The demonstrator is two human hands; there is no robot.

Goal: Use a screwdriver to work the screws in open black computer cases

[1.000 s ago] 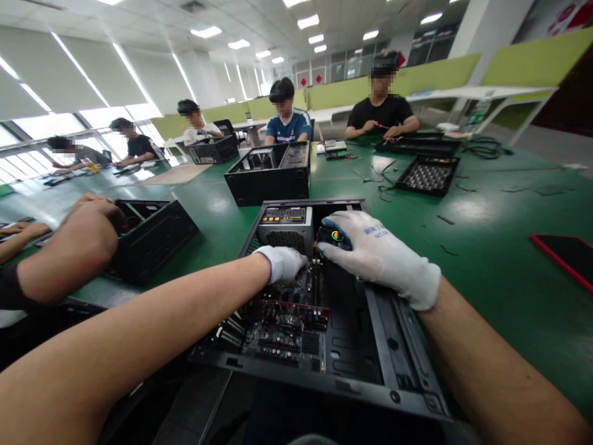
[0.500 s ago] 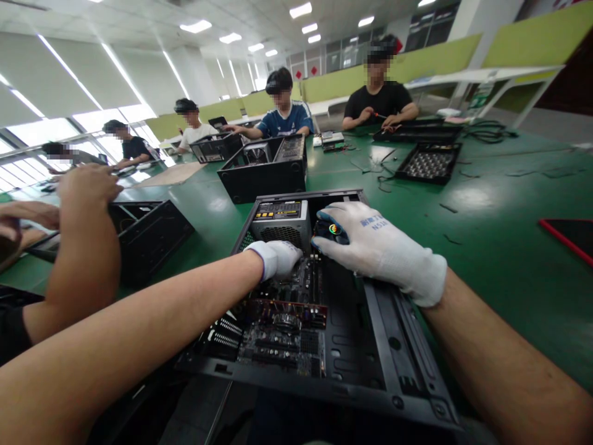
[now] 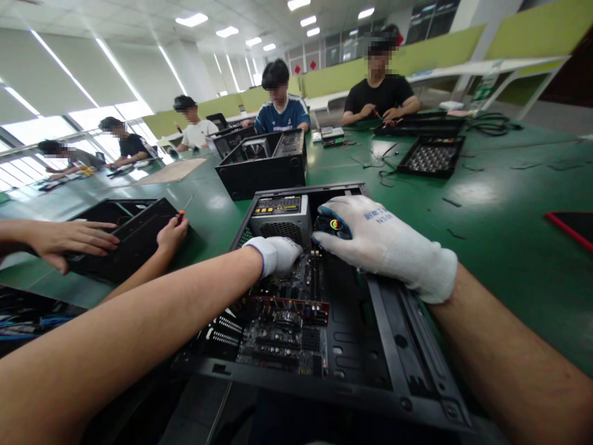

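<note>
An open black computer case (image 3: 403, 346) lies in front of me. Inside it are a motherboard (image 3: 282, 346), a red expansion card (image 3: 290, 309) and a grey power supply (image 3: 280, 213) at the far end. My right hand (image 3: 380, 241), in a white glove with blue fingertips, grips a black CPU cooler (image 3: 328, 225) with a round, shiny badge, beside the power supply. My gloved left hand (image 3: 280, 254) reaches down to the motherboard just below the power supply. Its fingers are curled, and the fingertips and anything in them are hidden.
On the left, a co-worker's hands rest at another black case (image 3: 125, 241), one with an orange-handled screwdriver (image 3: 180, 215). Across the green table (image 3: 509, 204) stands a further open case (image 3: 262, 173). A black tray-like part (image 3: 433, 156), cables (image 3: 493, 123) and a red-edged mat (image 3: 569, 230) lie right.
The co-worker's hands on the left have come down onto their case, and a screwdriver now shows. My own hands keep nearly the same places; the view has shifted slightly.
</note>
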